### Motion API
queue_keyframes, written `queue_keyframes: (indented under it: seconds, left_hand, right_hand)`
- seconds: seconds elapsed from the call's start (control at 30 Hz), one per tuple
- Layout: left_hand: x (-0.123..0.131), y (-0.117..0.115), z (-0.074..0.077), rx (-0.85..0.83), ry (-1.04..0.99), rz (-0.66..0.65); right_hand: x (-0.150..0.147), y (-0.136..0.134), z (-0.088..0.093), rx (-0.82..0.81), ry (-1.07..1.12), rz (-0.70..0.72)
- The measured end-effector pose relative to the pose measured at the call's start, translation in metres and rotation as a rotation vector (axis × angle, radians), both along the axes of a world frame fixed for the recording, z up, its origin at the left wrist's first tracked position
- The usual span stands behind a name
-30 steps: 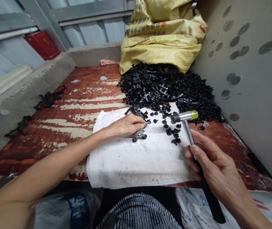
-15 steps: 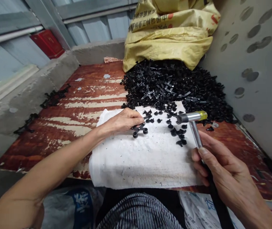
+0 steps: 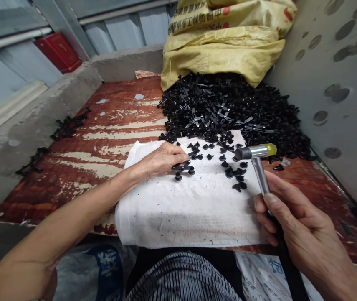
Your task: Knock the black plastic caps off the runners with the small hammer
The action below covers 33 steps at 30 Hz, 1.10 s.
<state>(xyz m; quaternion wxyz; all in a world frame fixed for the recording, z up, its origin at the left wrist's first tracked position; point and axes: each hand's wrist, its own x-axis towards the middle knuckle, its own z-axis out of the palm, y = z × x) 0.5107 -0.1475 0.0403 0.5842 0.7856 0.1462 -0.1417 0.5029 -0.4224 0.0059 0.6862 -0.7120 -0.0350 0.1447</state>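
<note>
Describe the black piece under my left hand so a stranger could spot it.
Find the white cloth on the red board. Near its far edge the left hand pins a black piece with round ends, the only one it touches.

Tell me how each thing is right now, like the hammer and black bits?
hammer, raised, gripped by the right hand.
black piece, flat on the white cloth, pinned by fingers of the left hand.
white cloth, spread flat on the table.
black pile, heaped loose against the yellow sack.
</note>
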Motion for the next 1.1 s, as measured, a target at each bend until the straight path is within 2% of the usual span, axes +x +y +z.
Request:
queue_keyframes:
  seconds: [0.33, 0.67, 1.1]
  left_hand:
    - [0.0012, 0.0004, -0.0027, 0.042, -0.048, -0.02]
    - [-0.0018, 0.0026, -0.002, -0.035, -0.015, 0.007]
    - [-0.0013, -0.0046, 0.0019, 0.027, 0.017, 0.027]
  right_hand:
    - [0.0001, -0.0014, -0.0033, -0.012, -0.033, 0.007]
    - [-0.0001, 0.0012, -0.0014, 0.01, -0.04, 0.0]
    - [-0.0005, 0.0001, -0.0011, 0.0, -0.052, -0.002]
